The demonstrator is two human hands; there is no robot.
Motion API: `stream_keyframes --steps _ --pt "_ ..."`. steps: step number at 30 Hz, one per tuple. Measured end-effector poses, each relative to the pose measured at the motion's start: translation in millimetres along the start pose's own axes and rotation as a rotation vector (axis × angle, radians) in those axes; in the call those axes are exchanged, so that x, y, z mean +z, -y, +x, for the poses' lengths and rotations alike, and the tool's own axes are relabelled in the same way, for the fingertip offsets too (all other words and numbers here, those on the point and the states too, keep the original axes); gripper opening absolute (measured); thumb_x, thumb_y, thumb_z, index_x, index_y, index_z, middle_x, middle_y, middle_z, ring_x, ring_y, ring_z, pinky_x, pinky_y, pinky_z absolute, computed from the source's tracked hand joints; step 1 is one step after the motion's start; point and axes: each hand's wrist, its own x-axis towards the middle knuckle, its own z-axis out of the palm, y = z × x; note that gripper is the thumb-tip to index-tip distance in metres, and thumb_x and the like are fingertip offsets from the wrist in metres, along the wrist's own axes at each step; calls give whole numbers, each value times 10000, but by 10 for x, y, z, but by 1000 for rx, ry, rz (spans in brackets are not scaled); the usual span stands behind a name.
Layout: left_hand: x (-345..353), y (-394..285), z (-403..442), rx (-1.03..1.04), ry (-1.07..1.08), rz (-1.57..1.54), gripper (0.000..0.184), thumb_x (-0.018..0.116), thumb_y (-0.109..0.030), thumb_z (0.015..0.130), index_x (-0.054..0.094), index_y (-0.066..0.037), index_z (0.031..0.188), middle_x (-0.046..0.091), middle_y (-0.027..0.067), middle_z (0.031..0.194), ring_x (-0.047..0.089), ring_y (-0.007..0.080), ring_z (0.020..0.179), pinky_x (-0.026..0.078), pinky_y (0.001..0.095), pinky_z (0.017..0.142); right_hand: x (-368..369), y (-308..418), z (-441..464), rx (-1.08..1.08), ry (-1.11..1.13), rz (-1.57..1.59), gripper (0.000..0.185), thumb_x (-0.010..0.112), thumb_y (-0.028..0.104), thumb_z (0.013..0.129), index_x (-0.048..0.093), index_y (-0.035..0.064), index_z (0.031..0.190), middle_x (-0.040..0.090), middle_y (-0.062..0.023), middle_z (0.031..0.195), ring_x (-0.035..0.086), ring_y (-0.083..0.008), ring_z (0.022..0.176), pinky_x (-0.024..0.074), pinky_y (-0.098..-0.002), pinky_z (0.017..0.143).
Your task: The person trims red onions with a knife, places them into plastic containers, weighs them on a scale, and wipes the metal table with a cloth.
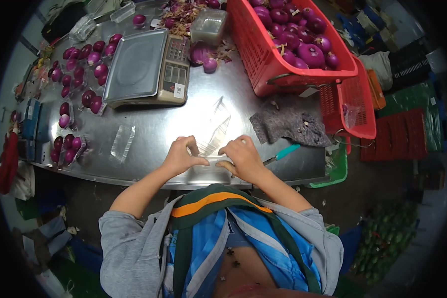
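Note:
Near the front edge of the steel table, my left hand [182, 156] curls its thumb and fingers at the left end of a clear plastic piece [213, 160]. At its right end, my right hand [242, 158] has bent fingers and a thumb against the plastic. Glare blurs it, so I cannot tell whether it is a bag or a tray. More clear, creased plastic [220, 126] lies just beyond my hands. Close to my right hand is a knife with a turquoise handle [287, 151]; its blade is partly hidden.
A weighing scale [138, 64] stands behind my left hand. Packed red onions [78, 74] cover the left side, near a clear tray [122, 142]. A red crate [258, 54] of onions stands back right, before a dark grey cloth [290, 124]. Peelings [183, 15] lie behind.

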Motion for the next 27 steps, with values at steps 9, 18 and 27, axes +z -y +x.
stream_keyframes --steps 9,18,27 --pt "-538 394 -360 -106 -183 -642 133 674 -122 783 600 -13 758 627 51 736 583 115 705 464 249 672 119 -198 51 28 39 -52 288 711 79 651 574 74 904 560 -100 901 526 -260 899 378 -386 807" --pt "-475 307 -568 -16 -319 -19 269 792 -124 612 530 -70 637 557 27 634 493 143 629 382 272 632 146 432 734 -221 -92 112 475 756 227 627 545 96 1031 542 -92 1035 505 -268 1009 319 -440 936" --pt "-895 651 -890 -18 -611 -210 108 699 -60 683 591 -60 679 579 34 652 533 173 676 363 315 778 502 145 488 -144 144 357 83 666 131 730 616 67 747 583 -71 706 551 -257 726 427 -347 766"
